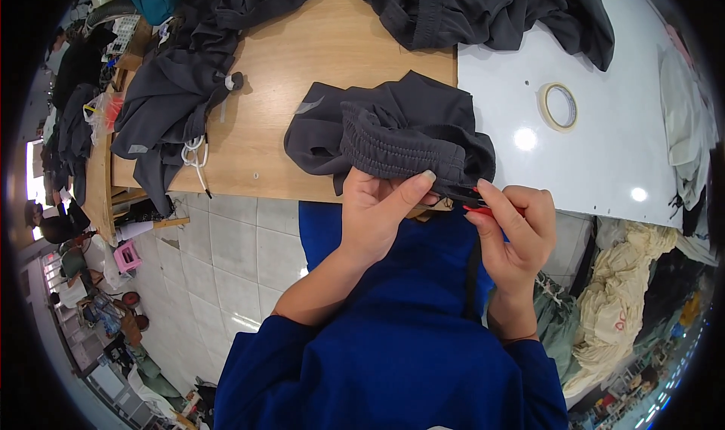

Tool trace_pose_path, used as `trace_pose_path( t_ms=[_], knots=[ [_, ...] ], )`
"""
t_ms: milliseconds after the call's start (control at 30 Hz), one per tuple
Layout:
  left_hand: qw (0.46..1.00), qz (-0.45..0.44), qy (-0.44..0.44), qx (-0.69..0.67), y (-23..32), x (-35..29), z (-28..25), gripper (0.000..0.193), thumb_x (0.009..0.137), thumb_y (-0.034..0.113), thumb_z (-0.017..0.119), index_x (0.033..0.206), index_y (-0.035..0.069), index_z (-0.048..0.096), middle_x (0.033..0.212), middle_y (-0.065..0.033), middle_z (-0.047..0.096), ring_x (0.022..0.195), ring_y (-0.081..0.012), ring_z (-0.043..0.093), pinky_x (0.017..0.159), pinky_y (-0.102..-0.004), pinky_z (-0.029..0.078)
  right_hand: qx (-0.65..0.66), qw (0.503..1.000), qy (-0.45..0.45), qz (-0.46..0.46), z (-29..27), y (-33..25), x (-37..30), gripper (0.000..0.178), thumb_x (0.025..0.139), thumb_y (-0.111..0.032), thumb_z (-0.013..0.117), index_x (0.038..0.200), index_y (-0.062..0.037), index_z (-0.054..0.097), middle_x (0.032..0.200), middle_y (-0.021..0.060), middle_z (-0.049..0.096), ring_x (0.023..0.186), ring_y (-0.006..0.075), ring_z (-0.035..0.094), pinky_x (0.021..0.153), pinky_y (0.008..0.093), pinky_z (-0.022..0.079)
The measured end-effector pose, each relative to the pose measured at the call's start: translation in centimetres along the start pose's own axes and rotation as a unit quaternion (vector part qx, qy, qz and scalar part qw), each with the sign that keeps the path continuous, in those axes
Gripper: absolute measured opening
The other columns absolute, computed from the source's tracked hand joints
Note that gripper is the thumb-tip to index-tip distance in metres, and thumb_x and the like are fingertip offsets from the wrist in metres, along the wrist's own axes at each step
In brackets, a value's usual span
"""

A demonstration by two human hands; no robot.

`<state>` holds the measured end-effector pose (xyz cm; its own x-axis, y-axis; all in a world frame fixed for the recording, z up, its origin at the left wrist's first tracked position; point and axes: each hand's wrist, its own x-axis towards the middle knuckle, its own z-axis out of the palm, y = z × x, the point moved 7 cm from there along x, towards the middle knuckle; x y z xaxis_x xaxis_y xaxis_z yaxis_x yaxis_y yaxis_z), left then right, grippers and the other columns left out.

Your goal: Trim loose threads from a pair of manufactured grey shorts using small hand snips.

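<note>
A dark grey garment (411, 105) with a gathered elastic waistband (393, 151) lies at the near edge of the table. My left hand (381, 207) is closed on the waistband's near side, its thumb on top. In my right hand (517, 230) is a small pair of red and black thread snips (477, 203), pinched between thumb and fingers. The blades point left and meet the waistband's edge close to my left fingertips. Whether a thread lies between the blades is too small to tell.
More dark grey garments lie at the left (166, 90) and far right (491, 11) of the table. A tape roll (558, 107) rests on the white tabletop (506, 139). White cord (195, 154) hangs at the left edge. Cream cloth bundles (623, 302) stand below right.
</note>
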<state>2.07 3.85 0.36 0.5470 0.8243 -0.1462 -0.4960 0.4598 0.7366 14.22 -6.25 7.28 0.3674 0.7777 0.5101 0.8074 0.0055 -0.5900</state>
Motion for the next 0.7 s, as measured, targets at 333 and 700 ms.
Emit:
trace_pose_path(
  t_ms=[333, 700],
  knots=[
    [0.999, 0.011, -0.033, 0.018, 0.10, 0.05, 0.24, 0.021, 0.082, -0.002, 0.060, 0.102, -0.002, 0.055, 0.091, -0.0112, 0.063, 0.077, -0.0146, 0.063, 0.069, -0.0248, 0.053, 0.011, 1.000, -0.014, 0.007, -0.19, 0.18, 0.28, 0.039, 0.057, -0.015, 0.075, 0.095, -0.0123, 0.069, 0.071, -0.0006, 0.049, 0.060, 0.0153, 0.040, 0.053, 0.0264, 0.031],
    [0.999, 0.012, -0.036, 0.027, 0.11, 0.03, 0.14, 0.020, 0.081, -0.004, 0.059, 0.101, -0.003, 0.055, 0.090, -0.0119, 0.063, 0.075, -0.0155, 0.063, 0.069, -0.0256, 0.053, -0.010, 1.000, -0.019, -0.008, -0.33, -0.04, 0.59, 0.038, 0.056, -0.015, 0.075, 0.094, -0.0135, 0.069, 0.070, -0.0014, 0.049, 0.060, 0.0144, 0.040, 0.053, 0.0265, 0.031]
  ],
)
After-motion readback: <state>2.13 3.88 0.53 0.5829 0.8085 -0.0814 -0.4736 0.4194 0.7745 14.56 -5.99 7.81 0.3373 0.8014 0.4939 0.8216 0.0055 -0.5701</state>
